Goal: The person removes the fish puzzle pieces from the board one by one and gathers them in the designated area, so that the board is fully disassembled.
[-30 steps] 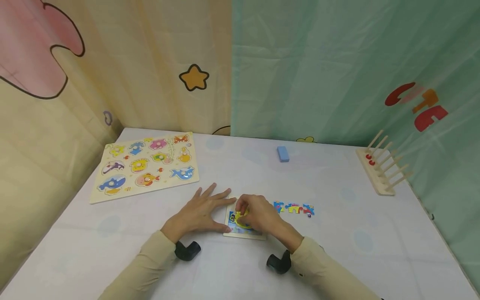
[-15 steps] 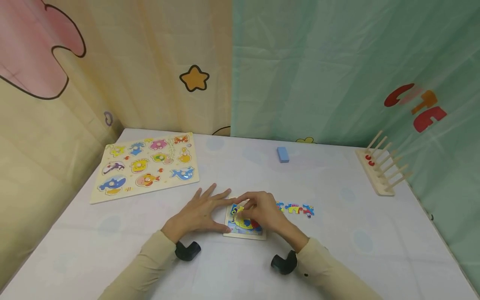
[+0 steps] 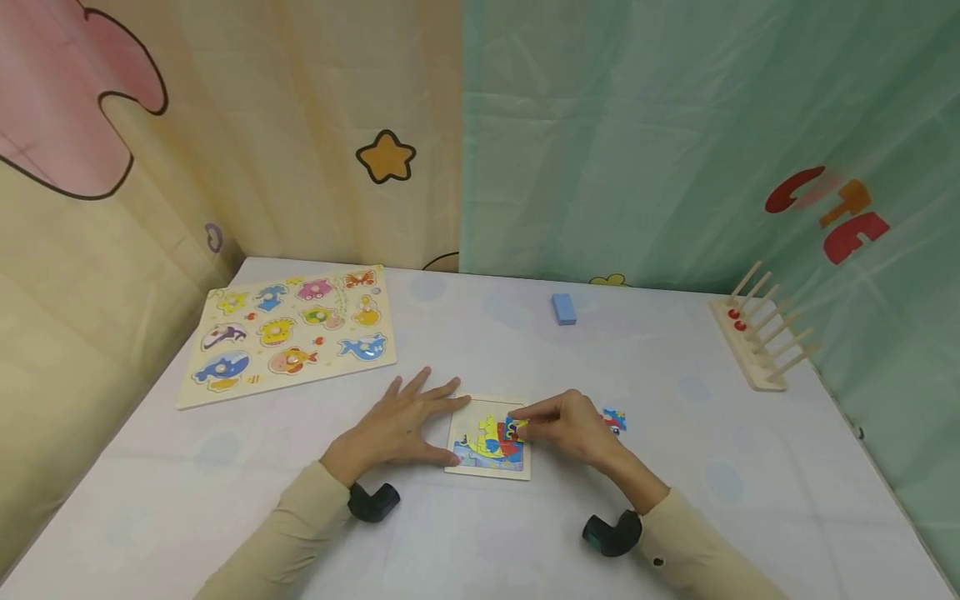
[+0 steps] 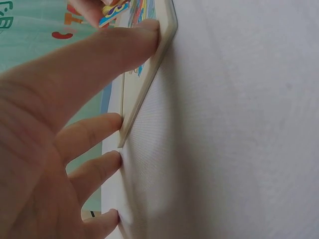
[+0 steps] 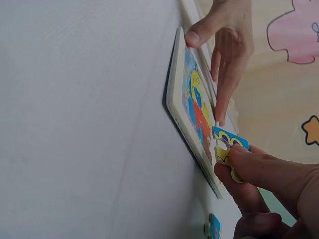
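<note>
A small square jigsaw puzzle board [image 3: 487, 473] with a pale wooden rim lies on the table, pieces filling its lower part and bare wood showing at the top. My left hand [image 3: 397, 429] is spread at its left side, thumb on the rim's near corner and index fingertip at the far corner. Over the board's right side, my right hand [image 3: 573, 427] pinches a blue and yellow puzzle piece [image 5: 230, 140] between thumb and fingers, tilted and raised off the board. A loose puzzle piece [image 3: 615, 419] lies beyond the right hand, which may hide others.
A large peg puzzle [image 3: 288, 329] with sea animals lies at the back left. A blue block [image 3: 564, 309] sits toward the back. On the right stands a wooden peg rack [image 3: 757, 342] with red beads. Curtains [image 3: 600, 167] border the table behind.
My right hand has lifted the blue and yellow puzzle piece from the board's upper left and moved right with it, leaving bare wood there. My left hand has stayed in place.
</note>
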